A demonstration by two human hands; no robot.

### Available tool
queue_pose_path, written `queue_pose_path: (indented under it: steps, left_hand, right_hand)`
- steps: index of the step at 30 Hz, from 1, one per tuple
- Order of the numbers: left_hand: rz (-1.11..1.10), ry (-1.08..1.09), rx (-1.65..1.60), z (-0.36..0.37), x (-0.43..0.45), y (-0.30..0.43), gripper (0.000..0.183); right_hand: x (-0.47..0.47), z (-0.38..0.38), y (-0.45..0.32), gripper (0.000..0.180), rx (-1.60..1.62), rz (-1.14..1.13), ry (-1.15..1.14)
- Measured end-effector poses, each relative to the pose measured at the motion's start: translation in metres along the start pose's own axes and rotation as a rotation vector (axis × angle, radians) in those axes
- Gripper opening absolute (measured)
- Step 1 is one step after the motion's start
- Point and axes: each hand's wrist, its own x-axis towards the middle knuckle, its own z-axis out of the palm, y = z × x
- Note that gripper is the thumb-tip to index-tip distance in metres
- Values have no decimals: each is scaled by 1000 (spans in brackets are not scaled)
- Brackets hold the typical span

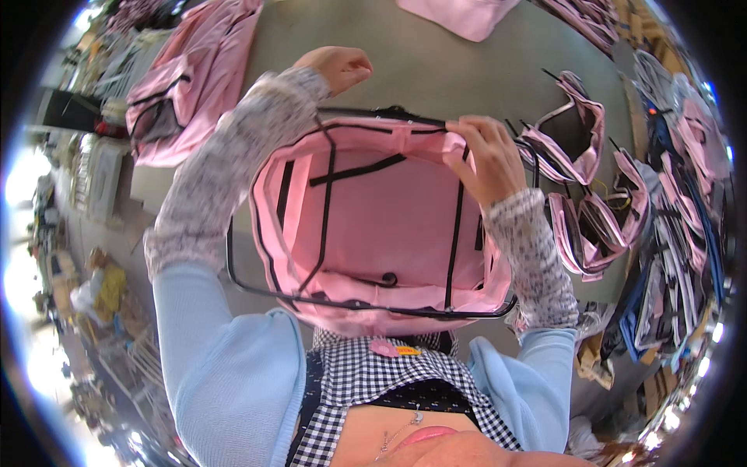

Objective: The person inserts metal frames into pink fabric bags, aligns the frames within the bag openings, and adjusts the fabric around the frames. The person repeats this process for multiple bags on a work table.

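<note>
A pink fabric basket-like bag (379, 216) with black trim lies opened towards me, across the table edge and my body. A black metal wire frame (385, 308) runs around its mouth, and thin black rods (455, 233) cross the opening. My right hand (490, 157) grips the far right corner of the bag's rim, thumb inside and fingers over the frame. Beyond the far rim, my left hand (341, 69) hovers over the table with its fingers curled in; no object shows in it. A loose black strap (359, 170) lies inside the bag.
Pink fabric pieces (198, 87) are piled on the table (362, 23) at far left. Another pink piece (458, 14) lies at the back. Pink pieces with black trim (601, 216) stand at right, beside hanging fabric items (671, 280). A person (102, 292) is at far left.
</note>
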Motion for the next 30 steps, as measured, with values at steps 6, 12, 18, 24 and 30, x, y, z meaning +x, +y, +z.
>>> queue_pose_path:
  steps: [6,12,18,24,30]
  left_hand:
    - [100,-1087,41,149,117,-54,47]
    - [339,-657,329,211,88,-42,65]
    - [207,-929,382,164,97,-17,29]
    - [221,-153,-66,110,109,-40,23]
    - [12,-778,140,71,72,-3,30]
  right_hand:
    - [15,62,23,17,38,424,-98]
    - [2,67,4,15,96,556,-33]
    - [-9,74,-5,18,73,547,0]
    - [-9,83,2,16,27,492,113]
    - [-8,87,-1,18,101,466,169]
